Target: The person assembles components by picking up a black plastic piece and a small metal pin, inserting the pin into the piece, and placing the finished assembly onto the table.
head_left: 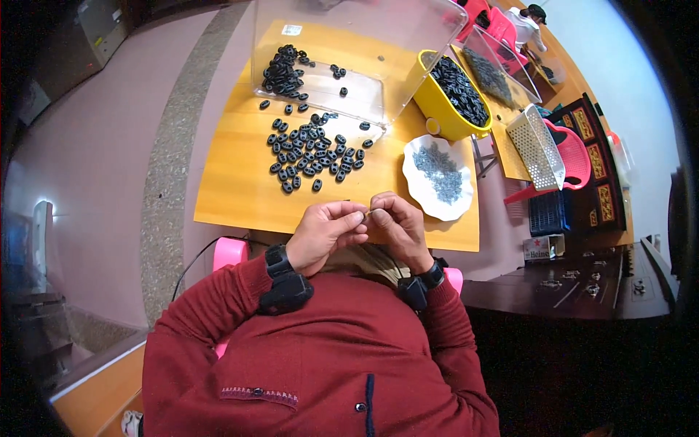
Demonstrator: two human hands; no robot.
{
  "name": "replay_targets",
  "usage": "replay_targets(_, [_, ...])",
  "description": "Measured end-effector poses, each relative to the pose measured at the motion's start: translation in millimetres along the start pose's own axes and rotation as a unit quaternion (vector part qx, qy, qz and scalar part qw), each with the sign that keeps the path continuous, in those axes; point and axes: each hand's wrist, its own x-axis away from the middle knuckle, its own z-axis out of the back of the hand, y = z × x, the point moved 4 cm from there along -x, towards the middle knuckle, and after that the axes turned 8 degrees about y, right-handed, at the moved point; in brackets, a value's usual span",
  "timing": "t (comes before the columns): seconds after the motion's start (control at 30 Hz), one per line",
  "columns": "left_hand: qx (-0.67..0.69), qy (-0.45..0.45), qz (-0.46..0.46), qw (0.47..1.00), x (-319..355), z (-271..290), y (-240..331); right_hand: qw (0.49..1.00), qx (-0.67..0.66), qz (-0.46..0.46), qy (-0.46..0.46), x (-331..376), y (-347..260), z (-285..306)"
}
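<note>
My left hand (329,230) and my right hand (400,227) meet just over the table's near edge. Both pinch with thumb and fingers at a tiny pale piece (366,215), too small to name and mostly covered by the fingertips. Beyond them lies a loose spread of small black oval pieces with two holes (309,149). To the right of my right hand sits a white scalloped plate (456,212) bearing a heap of small grey, translucent-looking pieces (439,171).
A clear plastic bin (397,87) lies on its side at the back, with more black pieces (280,73) inside. Beside it stands a yellow tub (440,119) full of black pieces. Right of the table are a perforated basket (535,149) and a pink chair (575,153). Another person (526,33) sits far right.
</note>
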Motion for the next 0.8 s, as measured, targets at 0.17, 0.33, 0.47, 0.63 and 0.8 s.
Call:
replay_targets(0.17, [0.002, 0.017, -0.028, 0.999, -1.0, 3.1, 2.1, 0.998, -0.028, -0.049, -0.003, 2.4, 6.5, 0.5])
replay_targets(0.33, [-0.001, 0.03, -0.028, 0.999, -0.8, 3.4, 1.1, 0.999, -0.017, -0.046, 0.008, 1.1, 3.4, -2.3])
replay_targets(0.47, [-0.011, 0.039, -0.026, 0.999, 0.4, 3.1, 1.8, 0.999, -0.014, -0.033, 0.013, 0.9, 2.5, -3.1])
replay_targets(0.63, [-0.023, 0.042, -0.026, 0.999, 1.5, 2.1, 2.2, 0.999, -0.012, -0.039, 0.01, 1.8, 3.3, -3.6])
replay_targets(0.8, [-0.021, 0.048, -0.03, 0.998, 0.6, 1.7, 2.2, 1.0, 0.01, -0.027, 0.005, 2.1, 4.1, -3.2])
